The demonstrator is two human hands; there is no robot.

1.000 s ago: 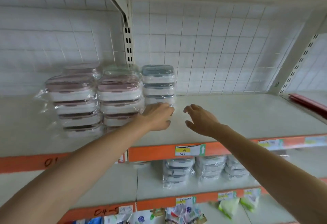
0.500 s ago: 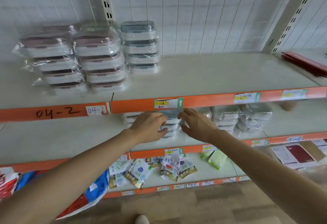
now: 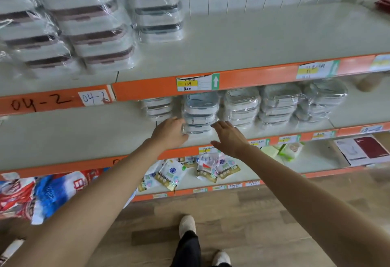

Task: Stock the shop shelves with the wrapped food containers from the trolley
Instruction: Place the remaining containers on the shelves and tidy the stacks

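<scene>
We see wrapped container stack [image 3: 200, 113] on middle shelf [image 3: 84, 134], below yellow price tag [image 3: 197, 83]. Left hand [image 3: 169, 133] cups stack's left side; right hand [image 3: 229, 138] spread flat, touching its right.

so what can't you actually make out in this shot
- Trolley: not in the head view.
- Left hand fingertips: hidden behind the wrapped stack of grey-lidded containers, so its grip is unclear.
- Price label: small print too small to read.
- Pink-lidded stacks: cut off by the top and left edges.
- Red item: cut by the right edge, unidentifiable.
</scene>
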